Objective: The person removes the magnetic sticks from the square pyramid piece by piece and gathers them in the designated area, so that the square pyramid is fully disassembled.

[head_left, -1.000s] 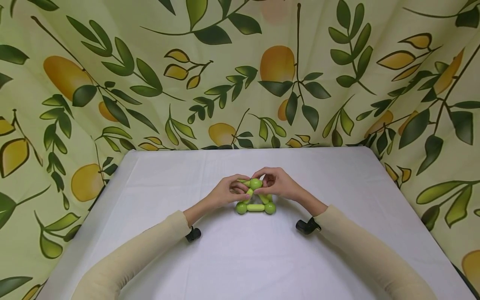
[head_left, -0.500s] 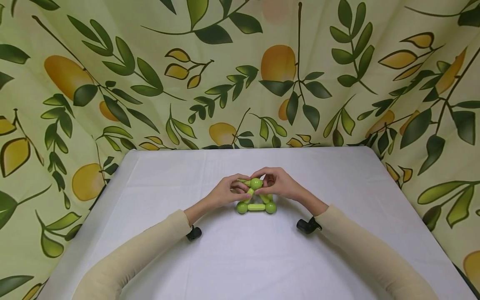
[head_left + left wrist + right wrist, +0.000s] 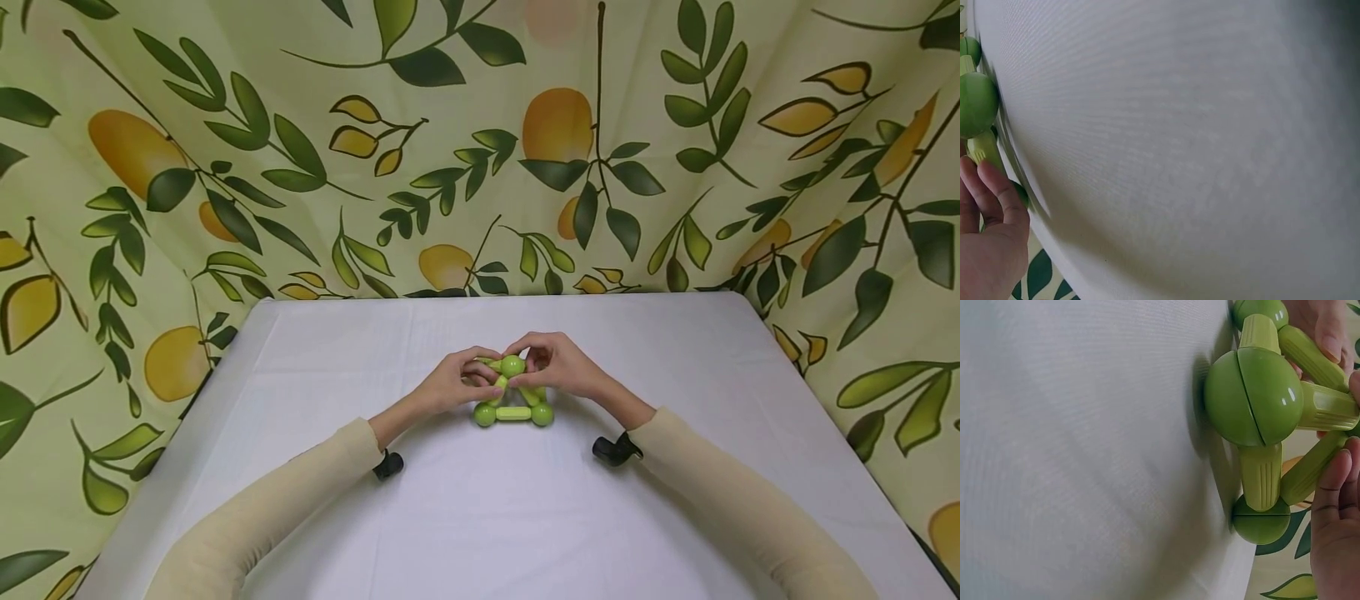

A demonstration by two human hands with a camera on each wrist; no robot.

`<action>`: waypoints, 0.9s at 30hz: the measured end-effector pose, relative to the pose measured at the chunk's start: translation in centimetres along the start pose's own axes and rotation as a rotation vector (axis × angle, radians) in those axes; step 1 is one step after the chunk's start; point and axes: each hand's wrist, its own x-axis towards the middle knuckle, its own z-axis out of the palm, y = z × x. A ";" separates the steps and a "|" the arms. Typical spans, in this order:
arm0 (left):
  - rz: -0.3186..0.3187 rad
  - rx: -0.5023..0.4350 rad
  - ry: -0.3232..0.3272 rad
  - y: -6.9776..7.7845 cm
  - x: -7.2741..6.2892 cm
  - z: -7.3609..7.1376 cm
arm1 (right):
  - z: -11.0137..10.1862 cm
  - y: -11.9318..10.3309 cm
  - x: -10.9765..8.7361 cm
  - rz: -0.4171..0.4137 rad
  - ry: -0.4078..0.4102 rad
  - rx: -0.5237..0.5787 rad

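Note:
On the white table stands a green building-toy frame of balls and short ribbed rods [image 3: 513,413]. Two balls [image 3: 542,414] rest at its front corners, joined by a rod. Above them sits the top ball [image 3: 513,366], with slanting rods running down from it. My left hand [image 3: 453,382] pinches the frame's left side, its thumb on a slanting rod. From the right, my right hand [image 3: 558,367] holds the frame near the top ball, fingers curled. In the right wrist view, fingertips of the right hand [image 3: 1338,544] are at a slanting rod [image 3: 1313,465]. Fingers hide the rear rods partly.
White cloth covers the table [image 3: 480,517]. Behind it and along both sides hangs a curtain [image 3: 480,167] printed with leaves and fruit. A black wrist camera [image 3: 388,465] sits under the left cuff, another black camera [image 3: 615,451] under the right.
Both hands keep their hold on the frame in nearly the same place. The whole view shifts very slightly.

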 end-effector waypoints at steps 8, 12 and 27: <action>0.017 -0.005 0.010 -0.1 -0.1 0.0 | 0.1 0.3 0.0 -0.002 0.013 0.009; 0.019 -0.018 0.021 -0.2 -0.1 0.1 | 0.1 0.5 -0.1 0.003 0.026 0.022; 0.047 -0.058 0.043 -0.2 -0.5 0.0 | 0.2 2.0 0.0 0.055 0.030 0.075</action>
